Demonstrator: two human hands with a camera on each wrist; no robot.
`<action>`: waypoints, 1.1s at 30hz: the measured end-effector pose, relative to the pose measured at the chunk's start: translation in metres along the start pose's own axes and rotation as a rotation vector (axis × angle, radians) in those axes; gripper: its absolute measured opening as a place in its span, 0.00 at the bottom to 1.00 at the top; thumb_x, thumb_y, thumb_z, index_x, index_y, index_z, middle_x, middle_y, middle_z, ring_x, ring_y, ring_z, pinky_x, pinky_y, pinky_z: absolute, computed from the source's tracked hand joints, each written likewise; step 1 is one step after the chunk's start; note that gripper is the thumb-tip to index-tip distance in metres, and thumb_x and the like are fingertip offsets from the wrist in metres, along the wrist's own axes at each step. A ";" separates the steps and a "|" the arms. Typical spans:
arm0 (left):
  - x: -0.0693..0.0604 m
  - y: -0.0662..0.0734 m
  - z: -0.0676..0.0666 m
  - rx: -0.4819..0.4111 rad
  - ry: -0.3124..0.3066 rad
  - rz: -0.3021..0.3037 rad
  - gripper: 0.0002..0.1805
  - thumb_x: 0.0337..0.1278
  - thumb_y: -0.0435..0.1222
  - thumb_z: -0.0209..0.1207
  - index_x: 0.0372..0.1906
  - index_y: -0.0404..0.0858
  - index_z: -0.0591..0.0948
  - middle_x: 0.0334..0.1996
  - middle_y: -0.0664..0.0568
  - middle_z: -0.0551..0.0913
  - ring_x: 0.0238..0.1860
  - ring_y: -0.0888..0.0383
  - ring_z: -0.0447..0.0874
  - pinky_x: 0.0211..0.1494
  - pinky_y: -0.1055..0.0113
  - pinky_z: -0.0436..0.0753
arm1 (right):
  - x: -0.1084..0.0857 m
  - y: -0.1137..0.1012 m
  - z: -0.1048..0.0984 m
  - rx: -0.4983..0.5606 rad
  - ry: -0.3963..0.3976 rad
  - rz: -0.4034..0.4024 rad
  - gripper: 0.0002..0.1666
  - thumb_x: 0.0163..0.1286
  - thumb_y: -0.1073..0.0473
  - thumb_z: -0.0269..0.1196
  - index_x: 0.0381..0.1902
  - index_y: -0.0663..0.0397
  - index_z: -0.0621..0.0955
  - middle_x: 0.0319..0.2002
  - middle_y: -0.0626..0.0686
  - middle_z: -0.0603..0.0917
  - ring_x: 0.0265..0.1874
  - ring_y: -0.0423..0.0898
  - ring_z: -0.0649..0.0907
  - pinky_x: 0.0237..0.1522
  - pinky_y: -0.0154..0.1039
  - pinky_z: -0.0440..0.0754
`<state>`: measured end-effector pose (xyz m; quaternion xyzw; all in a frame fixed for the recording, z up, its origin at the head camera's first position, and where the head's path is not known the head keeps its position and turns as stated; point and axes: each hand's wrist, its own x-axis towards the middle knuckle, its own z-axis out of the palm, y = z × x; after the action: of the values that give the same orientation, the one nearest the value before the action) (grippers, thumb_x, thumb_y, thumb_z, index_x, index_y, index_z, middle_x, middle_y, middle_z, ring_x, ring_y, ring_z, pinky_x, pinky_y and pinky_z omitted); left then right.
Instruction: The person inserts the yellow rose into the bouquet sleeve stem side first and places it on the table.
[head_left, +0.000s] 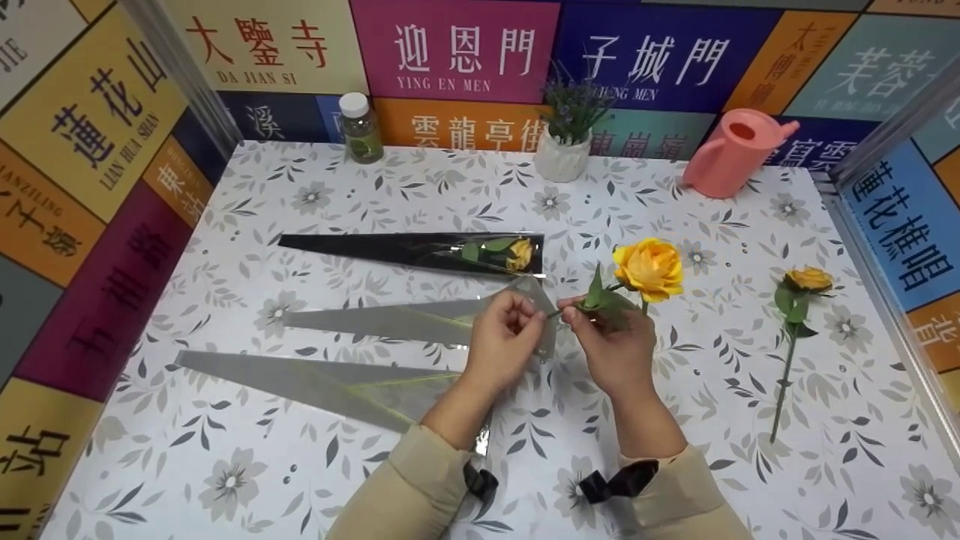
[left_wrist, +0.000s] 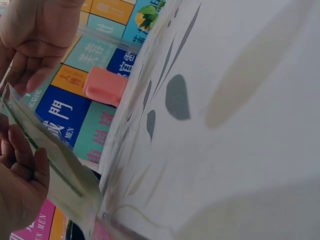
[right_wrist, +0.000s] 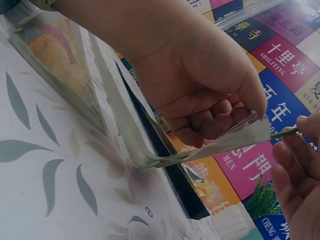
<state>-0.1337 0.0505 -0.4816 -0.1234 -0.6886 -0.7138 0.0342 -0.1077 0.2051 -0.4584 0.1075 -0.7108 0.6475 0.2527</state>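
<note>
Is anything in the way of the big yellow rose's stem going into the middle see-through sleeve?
Nothing visible blocks it: the stem of the yellow rose already pokes into the open end of the middle sleeve.

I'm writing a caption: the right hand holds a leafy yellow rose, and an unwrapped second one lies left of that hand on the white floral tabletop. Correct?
Not left: the unwrapped green-stemmed yellow rose lies to the right of the right hand, as the head view shows. The rest is correct.

Translucent wrapper [head_left: 405, 318] (glossy plastic)
</note>
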 end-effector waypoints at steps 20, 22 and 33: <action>-0.001 -0.001 0.002 0.005 0.000 -0.014 0.07 0.61 0.24 0.65 0.33 0.33 0.77 0.22 0.60 0.77 0.22 0.66 0.73 0.27 0.74 0.72 | -0.010 0.005 0.012 -0.123 0.126 -0.045 0.24 0.62 0.80 0.71 0.56 0.75 0.77 0.37 0.65 0.89 0.25 0.38 0.83 0.29 0.28 0.82; -0.001 0.000 0.002 0.005 0.005 -0.020 0.07 0.61 0.24 0.65 0.33 0.33 0.77 0.21 0.60 0.77 0.22 0.65 0.73 0.26 0.74 0.72 | -0.010 0.006 0.011 -0.126 0.084 -0.087 0.28 0.64 0.80 0.68 0.60 0.75 0.74 0.38 0.65 0.88 0.25 0.38 0.81 0.29 0.27 0.81; -0.001 0.001 0.003 -0.002 0.023 -0.066 0.07 0.62 0.24 0.65 0.34 0.35 0.78 0.21 0.59 0.78 0.20 0.65 0.73 0.23 0.73 0.72 | -0.006 0.006 0.006 -0.038 0.049 -0.231 0.18 0.86 0.63 0.46 0.52 0.78 0.75 0.40 0.61 0.87 0.24 0.44 0.83 0.30 0.30 0.80</action>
<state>-0.1317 0.0537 -0.4803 -0.0923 -0.6910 -0.7167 0.0187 -0.1070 0.1993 -0.4664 0.1682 -0.6994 0.6029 0.3450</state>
